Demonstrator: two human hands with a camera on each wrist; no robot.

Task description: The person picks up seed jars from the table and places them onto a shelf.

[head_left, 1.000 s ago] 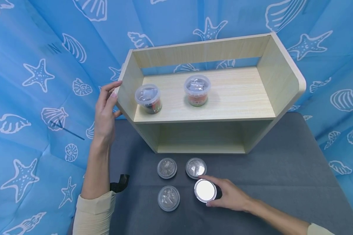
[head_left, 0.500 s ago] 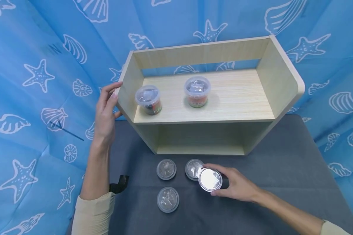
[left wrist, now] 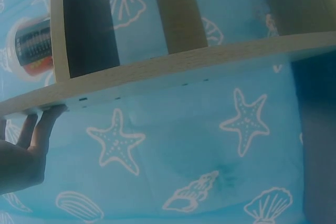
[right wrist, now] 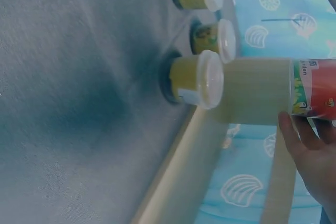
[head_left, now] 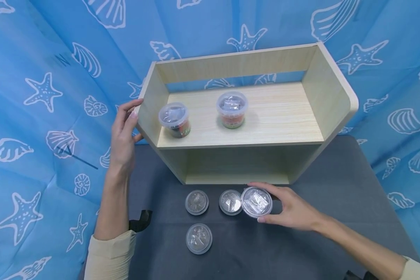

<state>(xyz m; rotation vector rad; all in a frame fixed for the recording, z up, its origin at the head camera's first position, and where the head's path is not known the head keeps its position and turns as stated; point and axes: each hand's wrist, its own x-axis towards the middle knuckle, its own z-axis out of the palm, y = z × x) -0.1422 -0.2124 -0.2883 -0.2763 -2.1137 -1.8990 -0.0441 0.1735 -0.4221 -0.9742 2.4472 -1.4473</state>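
Note:
My right hand [head_left: 290,206] pinches a clear-lidded tub [head_left: 256,202] between thumb and fingers, in front of the shelf. The right wrist view shows that tub [right wrist: 320,87] with a red label, raised off the cloth, and my right hand [right wrist: 317,166] around its side. The left hand [head_left: 123,136] rests on the outer left side of the wooden shelf [head_left: 238,146], fingertips at its edge; the left wrist view shows those fingers [left wrist: 44,124] against the panel. On the upper board stand one tub [head_left: 175,118] at the left and another tub [head_left: 232,111] near the middle.
Three lidded tubs stand on the grey cloth [head_left: 266,252]: one [head_left: 196,202] at the left, one [head_left: 230,202] beside the held tub, one [head_left: 199,238] nearer the front. A blue shell-patterned curtain [head_left: 63,97] hangs behind and beside the shelf.
The right hand has moved forward and slightly right with its tub, from in front of the standing tub to its right side. The left hand keeps its place on the shelf side.

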